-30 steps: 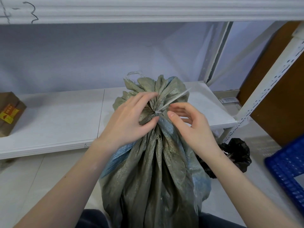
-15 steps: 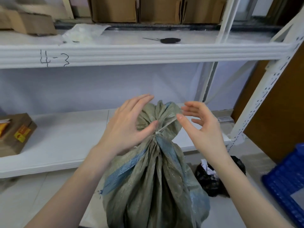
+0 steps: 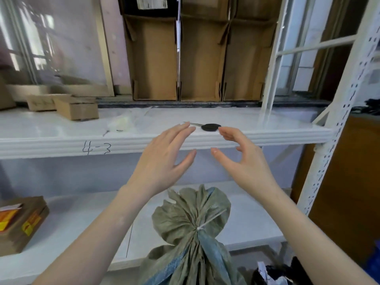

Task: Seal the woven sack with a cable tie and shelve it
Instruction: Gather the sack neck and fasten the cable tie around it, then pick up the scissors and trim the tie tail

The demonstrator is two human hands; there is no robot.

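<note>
White metal shelving point(image 3: 257, 136) marked "4-3", cardboard boxes point(image 3: 197, 58) behind, bright windows point(image 3: 304, 44) beyond.

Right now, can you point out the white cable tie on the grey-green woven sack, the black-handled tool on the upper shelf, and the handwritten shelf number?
White cable tie point(image 3: 209, 220): head view, on its loose tail.
Black-handled tool point(image 3: 210, 127): head view, on the handle.
Handwritten shelf number point(image 3: 96, 148): head view, mid-label.
</note>
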